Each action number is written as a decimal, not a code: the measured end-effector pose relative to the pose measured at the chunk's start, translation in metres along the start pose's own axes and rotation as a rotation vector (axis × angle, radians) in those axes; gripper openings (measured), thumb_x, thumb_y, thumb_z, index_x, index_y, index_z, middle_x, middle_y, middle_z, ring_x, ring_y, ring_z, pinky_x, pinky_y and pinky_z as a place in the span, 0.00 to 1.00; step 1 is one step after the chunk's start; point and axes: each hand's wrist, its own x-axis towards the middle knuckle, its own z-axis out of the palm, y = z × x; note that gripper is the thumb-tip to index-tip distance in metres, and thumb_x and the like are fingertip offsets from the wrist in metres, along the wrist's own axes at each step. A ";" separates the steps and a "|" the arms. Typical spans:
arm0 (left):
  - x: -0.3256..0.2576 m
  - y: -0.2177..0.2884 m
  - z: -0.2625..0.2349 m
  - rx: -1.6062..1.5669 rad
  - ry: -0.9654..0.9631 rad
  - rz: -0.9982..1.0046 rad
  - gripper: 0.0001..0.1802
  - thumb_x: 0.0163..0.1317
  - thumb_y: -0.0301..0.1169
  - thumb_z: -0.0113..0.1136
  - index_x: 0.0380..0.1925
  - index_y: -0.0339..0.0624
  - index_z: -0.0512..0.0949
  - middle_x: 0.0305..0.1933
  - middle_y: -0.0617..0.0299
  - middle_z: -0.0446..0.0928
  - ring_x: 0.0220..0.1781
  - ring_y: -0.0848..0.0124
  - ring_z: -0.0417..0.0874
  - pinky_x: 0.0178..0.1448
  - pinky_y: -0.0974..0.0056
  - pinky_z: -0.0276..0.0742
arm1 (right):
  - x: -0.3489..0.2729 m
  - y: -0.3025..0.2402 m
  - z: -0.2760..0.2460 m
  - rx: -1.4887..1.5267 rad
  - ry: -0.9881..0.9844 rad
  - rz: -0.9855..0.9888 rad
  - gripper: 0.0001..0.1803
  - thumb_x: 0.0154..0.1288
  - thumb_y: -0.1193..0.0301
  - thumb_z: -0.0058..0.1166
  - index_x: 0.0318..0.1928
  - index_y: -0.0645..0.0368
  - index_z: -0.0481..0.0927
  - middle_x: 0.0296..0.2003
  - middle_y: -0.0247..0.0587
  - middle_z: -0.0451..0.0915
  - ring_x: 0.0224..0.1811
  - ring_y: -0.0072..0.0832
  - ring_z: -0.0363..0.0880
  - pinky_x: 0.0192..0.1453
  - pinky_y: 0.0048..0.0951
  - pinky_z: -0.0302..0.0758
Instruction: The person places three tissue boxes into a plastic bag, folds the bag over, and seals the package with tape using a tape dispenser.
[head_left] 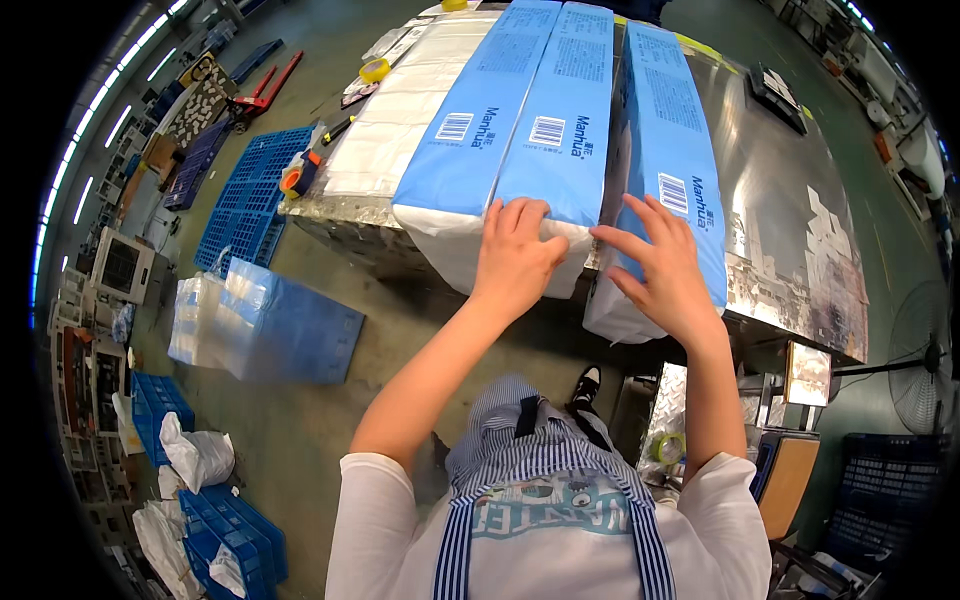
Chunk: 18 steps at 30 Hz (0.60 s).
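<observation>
Three long blue-and-white plastic-wrapped packs lie on the metal table: a left pack (465,135), a middle pack (555,140) pressed against it, and a right pack (680,150) set apart by a narrow gap. All stick out over the near table edge. My left hand (518,258) is closed on the white near end of the middle pack, its bent fingers along the top edge. Spread fingers of my right hand (665,262) rest on the near end of the right pack, with the index finger reaching left across the gap. The undersides of the packs are hidden.
White packs (385,135) line the table's left side, near tape rolls (293,182). A black device (777,97) sits on the bare metal (780,190). Blue wrapped bundles (285,320) stand on the floor by a blue pallet (255,185). A fan (918,360) stands right.
</observation>
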 end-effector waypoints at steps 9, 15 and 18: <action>-0.048 0.018 0.000 -0.251 0.006 0.066 0.03 0.50 0.30 0.62 0.26 0.48 0.77 0.37 0.69 0.73 0.47 0.67 0.72 0.62 0.45 0.54 | -0.031 -0.051 0.041 -0.214 0.086 0.025 0.13 0.46 0.70 0.61 0.36 0.50 0.80 0.51 0.45 0.70 0.60 0.41 0.64 0.64 0.55 0.56; -0.033 0.003 -0.021 -0.342 0.265 -0.242 0.19 0.54 0.35 0.62 0.43 0.38 0.73 0.53 0.51 0.68 0.56 0.55 0.66 0.62 0.52 0.57 | -0.046 0.005 -0.007 0.109 0.190 0.232 0.15 0.54 0.68 0.60 0.44 0.52 0.78 0.53 0.41 0.70 0.56 0.41 0.68 0.60 0.43 0.63; 0.017 -0.036 0.005 -0.437 -0.030 -0.385 0.28 0.61 0.38 0.54 0.53 0.26 0.64 0.51 0.38 0.71 0.52 0.47 0.72 0.58 0.53 0.65 | -0.041 0.086 -0.017 0.376 0.356 0.509 0.21 0.63 0.61 0.54 0.54 0.56 0.73 0.54 0.48 0.69 0.57 0.40 0.67 0.58 0.30 0.65</action>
